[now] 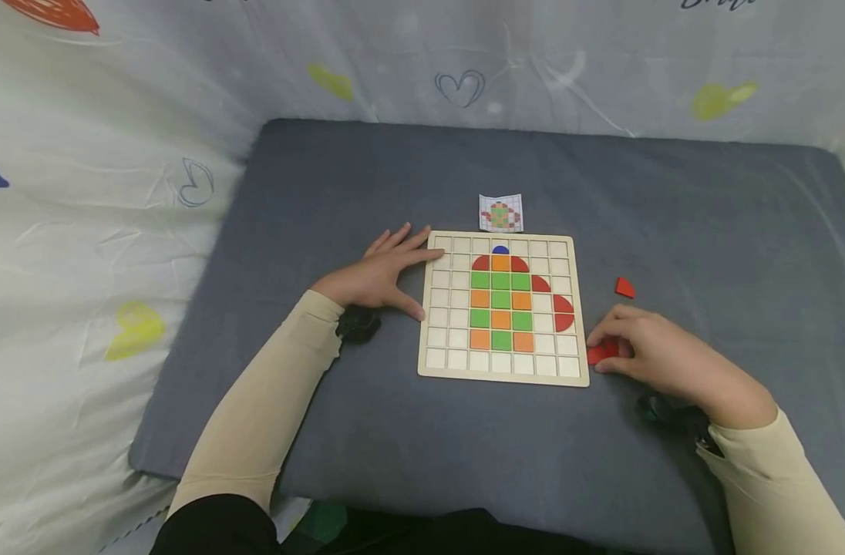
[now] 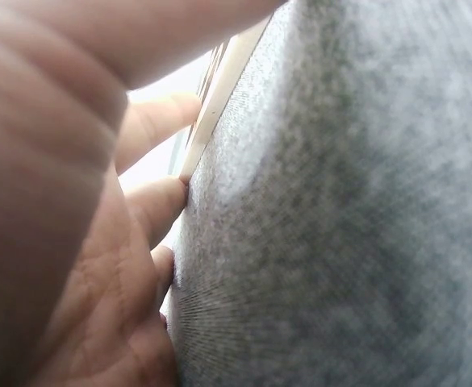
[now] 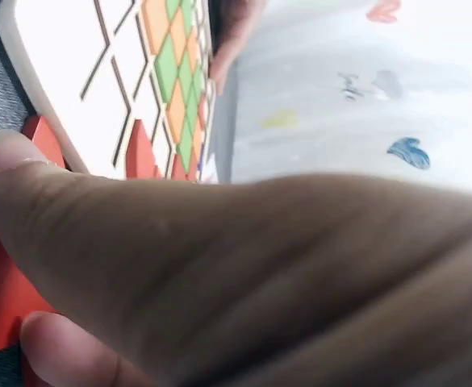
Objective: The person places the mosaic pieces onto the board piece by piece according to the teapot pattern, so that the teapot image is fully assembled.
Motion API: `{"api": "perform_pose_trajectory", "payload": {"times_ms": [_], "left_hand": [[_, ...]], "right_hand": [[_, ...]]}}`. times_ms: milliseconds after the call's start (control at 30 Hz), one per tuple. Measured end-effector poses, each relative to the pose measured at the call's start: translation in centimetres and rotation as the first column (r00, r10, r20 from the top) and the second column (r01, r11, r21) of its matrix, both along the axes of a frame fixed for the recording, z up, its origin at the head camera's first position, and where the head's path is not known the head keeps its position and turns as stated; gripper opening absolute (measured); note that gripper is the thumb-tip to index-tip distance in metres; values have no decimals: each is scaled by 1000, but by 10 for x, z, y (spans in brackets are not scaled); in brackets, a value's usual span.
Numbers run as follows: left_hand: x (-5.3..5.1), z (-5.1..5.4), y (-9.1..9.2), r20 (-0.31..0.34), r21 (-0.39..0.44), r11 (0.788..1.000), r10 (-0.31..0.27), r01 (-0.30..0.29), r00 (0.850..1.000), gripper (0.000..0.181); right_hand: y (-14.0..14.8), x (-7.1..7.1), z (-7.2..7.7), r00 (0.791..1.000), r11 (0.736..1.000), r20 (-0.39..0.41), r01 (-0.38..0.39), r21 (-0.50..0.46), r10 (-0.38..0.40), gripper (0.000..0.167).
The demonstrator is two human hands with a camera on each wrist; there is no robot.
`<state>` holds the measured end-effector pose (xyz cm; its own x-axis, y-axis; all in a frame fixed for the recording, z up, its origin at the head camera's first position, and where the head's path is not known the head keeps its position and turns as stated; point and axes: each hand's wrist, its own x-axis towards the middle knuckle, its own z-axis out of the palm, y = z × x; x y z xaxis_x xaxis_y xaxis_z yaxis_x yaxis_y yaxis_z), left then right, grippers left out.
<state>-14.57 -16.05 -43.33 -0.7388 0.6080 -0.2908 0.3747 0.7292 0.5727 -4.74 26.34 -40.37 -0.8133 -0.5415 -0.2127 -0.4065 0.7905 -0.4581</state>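
A wooden grid board [image 1: 457, 358] lies flat on the grey surface, with green and orange squares, red rounded pieces and a blue half-circle [image 1: 500, 250] set in its cells. My left hand [image 1: 377, 277] is spread at the board's left edge, fingertips touching the rim and one finger reaching over it. Off the lower right corner, my right hand [image 1: 661, 354] pinches at red pieces [image 1: 603, 352] with thumb and fingers. In the right wrist view the thumb hides part of the red pieces [image 3: 10, 290], so their exact shape and number cannot be told.
A loose red quarter-circle [image 1: 625, 287] lies just beyond the right hand. A small printed card [image 1: 501, 214] with a similar coloured pattern touches or nearly touches the board's far edge. The grey padded surface [image 1: 395, 432] meets white printed cloth [image 1: 409, 69] at the back and left.
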Motion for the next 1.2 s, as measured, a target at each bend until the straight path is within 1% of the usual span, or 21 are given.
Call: {"api": "perform_pose_trajectory", "payload": {"times_ms": [133,233,433,533,600,733,800,900,1000,1100,1133,1200], "left_hand": [[0,0,0,2,0,1000,3,-3,1000,113],[0,0,1,3,-1,1000,7,-7,1000,113],[0,1,1,3,4,1000,7,-7,1000,113],[0,1,1,1,4,1000,4,-4,1000,113],[0,1,1,-1,6,1000,4,-4,1000,113],[0,0,0,-1,13,1000,3,-3,1000,113],[0,0,0,-1,14,1000,1,-1,1000,113],[0,0,-1,0,15,1000,2,-2,1000,113],[0,0,-1,-1,12,1000,1,-1,1000,114],[0,-1,0,-1,7,1000,1,-1,1000,114],[-1,-1,0,-3,6,1000,0,0,1000,114],[-1,-1,0,-4,4,1000,1,-1,1000,115]], "right_hand": [[-1,1,-1,1000,1000,-4,8,14,-8,28],[-1,1,-2,999,1000,-26,19,0,-19,27],[-2,2,1,993,999,-109,32,-43,-37,21],[-2,3,5,988,998,-154,16,-55,-24,22],[-3,4,7,979,997,-205,-20,-79,3,25],[-10,5,8,948,981,-312,-116,-159,61,29],[-16,5,6,938,973,-339,-141,-180,73,28],[-25,5,1,927,967,-363,-170,-189,92,25],[-33,3,-7,904,956,-409,-222,-192,128,26],[-38,3,-13,872,944,-458,-278,-178,171,27],[-39,4,-14,865,943,-469,-288,-169,180,27],[-41,5,-16,858,944,-476,-294,-150,192,27]]}}
